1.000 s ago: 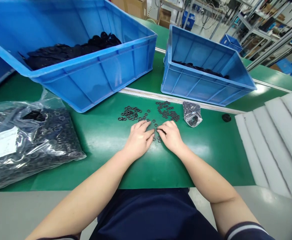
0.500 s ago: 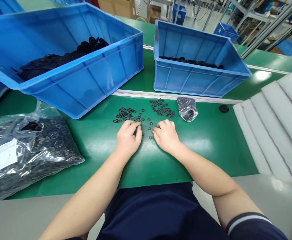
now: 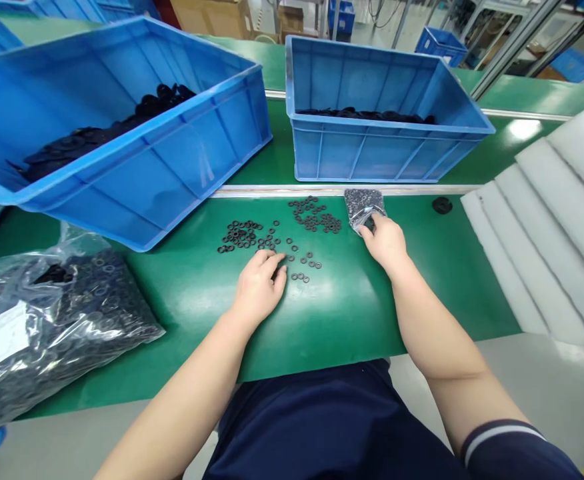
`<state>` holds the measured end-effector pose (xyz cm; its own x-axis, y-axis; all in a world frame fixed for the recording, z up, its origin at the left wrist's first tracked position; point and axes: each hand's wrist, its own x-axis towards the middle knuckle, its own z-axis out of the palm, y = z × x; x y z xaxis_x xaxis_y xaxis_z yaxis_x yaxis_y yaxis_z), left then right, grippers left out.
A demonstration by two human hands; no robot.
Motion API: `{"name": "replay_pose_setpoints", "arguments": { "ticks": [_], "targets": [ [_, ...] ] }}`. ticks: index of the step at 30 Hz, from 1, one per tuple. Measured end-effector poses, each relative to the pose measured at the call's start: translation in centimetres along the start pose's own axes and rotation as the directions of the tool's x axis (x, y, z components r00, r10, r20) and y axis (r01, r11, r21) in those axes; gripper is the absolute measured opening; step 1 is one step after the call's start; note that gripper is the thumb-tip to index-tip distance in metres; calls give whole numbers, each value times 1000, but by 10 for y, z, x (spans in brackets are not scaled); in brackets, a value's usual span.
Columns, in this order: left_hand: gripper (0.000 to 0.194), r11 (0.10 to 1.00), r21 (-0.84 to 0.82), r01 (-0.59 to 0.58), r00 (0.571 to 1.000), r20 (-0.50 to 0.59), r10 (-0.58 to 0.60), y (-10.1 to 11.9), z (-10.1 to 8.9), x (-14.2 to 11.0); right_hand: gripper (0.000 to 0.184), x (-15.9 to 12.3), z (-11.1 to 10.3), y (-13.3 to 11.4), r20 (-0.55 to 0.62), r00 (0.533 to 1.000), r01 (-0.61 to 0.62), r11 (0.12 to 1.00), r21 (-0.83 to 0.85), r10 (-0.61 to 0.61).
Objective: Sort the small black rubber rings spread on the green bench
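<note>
Small black rings lie loose on the green tabletop, with one cluster (image 3: 242, 235) on the left and another cluster (image 3: 317, 217) further back. Several single rings (image 3: 301, 277) lie scattered between my hands. My left hand (image 3: 259, 287) rests beside the left cluster, thumb and forefinger apart, fingertips close to the rings. My right hand (image 3: 388, 245) is at the mouth of a small clear plastic bag (image 3: 363, 203) filled with small dark pieces. Thumb and fingers curl together at the bag's opening, and the fingertips are partly hidden there.
Two blue crates, one on the left (image 3: 182, 160) and one on the right (image 3: 372, 150), hold black parts. A large clear bag of dark rings (image 3: 87, 327) lies at left. White foam sheets (image 3: 532, 247) stand at right, near a black round part (image 3: 442, 205).
My right hand has left the scattered rings and moved right to the small bag. More rings now show where it was. My left hand has stayed near the left cluster.
</note>
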<state>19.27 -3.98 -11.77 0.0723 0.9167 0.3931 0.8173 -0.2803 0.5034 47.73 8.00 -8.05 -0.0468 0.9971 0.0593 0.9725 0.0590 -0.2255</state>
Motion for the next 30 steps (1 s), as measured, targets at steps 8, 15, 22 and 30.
{"name": "replay_pose_setpoints", "arguments": {
  "ticks": [8,15,22,30],
  "targets": [
    [39,998,-55,-22,989,143,29,13,2,1,37,4,-4,-16,77,997,14,999,-36,-11],
    [55,995,-50,87,986,145,-79,5,-1,7,31,2,-2,-15,40,999,38,999,-24,-37],
    [56,997,64,-30,984,175,19,23,8,1,26,0,-2,-16,41,999,19,1000,-19,-18],
    [50,975,211,-68,975,222,20,47,27,17,25,3,-1,-16,48,996,83,996,-42,-81]
  ]
}}
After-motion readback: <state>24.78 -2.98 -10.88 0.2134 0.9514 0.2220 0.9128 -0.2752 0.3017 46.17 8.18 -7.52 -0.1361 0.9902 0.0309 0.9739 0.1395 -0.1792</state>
